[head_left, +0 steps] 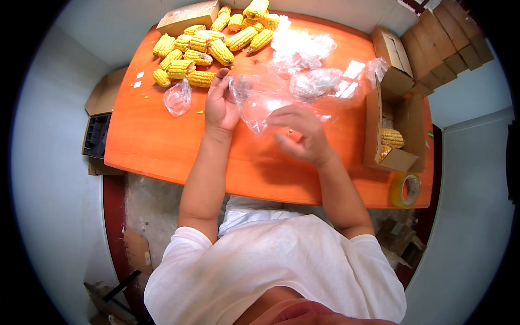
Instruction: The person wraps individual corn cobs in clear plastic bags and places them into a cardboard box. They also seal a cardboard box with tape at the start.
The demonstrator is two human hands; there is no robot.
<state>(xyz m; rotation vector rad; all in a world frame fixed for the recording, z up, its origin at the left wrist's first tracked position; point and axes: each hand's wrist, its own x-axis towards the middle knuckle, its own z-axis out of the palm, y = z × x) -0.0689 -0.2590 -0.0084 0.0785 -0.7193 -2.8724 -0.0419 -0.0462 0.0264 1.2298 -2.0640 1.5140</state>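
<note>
Over the orange table, my left hand holds one side of a clear plastic bag between thumb and fingers. My right hand, slightly blurred, is at the bag's lower right with fingers apart; whether it touches the film cannot be told. Beyond my left hand lies a pile of yellow corn cobs, the nearest cob close to my fingertips. A crumpled clear bag lies left of that hand. More clear plastic bags are heaped beyond my right hand.
At the right, an open cardboard box holds corn; a roll of clear tape lies by the table's near edge. Behind stand a cardboard box and stacked cartons. Another carton lies at the far left. Walls flank the table.
</note>
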